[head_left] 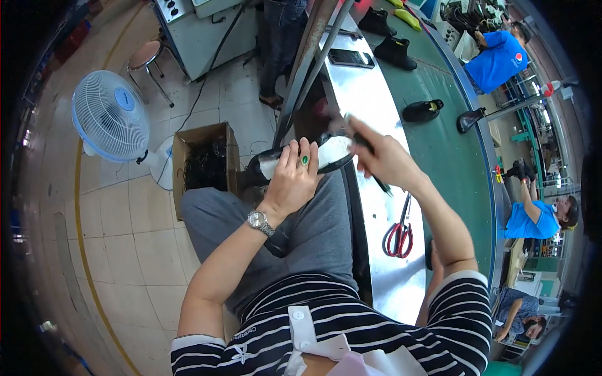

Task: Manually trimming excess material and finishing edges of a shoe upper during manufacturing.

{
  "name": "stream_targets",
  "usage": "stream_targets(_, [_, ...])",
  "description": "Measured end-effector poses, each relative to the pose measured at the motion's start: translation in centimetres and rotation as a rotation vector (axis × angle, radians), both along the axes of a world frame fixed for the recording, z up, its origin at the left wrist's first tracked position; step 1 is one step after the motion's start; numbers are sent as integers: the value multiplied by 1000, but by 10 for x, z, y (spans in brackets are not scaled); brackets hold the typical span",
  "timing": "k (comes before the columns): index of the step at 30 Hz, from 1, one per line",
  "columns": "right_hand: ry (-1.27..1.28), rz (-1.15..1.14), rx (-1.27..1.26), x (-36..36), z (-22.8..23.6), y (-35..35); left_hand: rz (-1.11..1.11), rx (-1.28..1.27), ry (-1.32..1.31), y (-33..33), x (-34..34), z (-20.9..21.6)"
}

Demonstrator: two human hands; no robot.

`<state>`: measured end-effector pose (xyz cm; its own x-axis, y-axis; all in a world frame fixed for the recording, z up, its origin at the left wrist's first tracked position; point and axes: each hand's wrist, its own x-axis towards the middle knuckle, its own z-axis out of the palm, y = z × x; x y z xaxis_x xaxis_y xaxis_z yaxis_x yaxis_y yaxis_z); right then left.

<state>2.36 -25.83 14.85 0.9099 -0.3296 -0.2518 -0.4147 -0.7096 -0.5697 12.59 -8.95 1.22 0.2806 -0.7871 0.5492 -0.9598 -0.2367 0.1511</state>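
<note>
Black shoe (pixel 295 164), white lining, sideways over lap; thin dark brush (pixel 370 164) at its opening.

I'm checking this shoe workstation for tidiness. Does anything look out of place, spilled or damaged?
Nothing stands out. The left hand holds a black shoe over the lap while the right hand works on it with a dark tool. Red-handled scissors lie flat on the metal bench.

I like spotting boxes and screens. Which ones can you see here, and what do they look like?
Cardboard box: on the floor left of the person's knee, brown, open, dark stuff inside.
Phone: flat on the shiny metal bench, black rectangle, screen dark.
Control panel: on the grey machine at top, pale with round knobs.
</note>
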Motion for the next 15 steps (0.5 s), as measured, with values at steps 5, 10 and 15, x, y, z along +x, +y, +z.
stream_targets(5, [95,-88,-53,-3,-44,-1,-15,12,1,-4,-2,1])
stream_targets(10, [-56,-136,19,1,-20,4,8,28,4,-1,-3,4])
stream_targets(15, [248,46,-57,8,-13,5,2,10,22,2,-2,1])
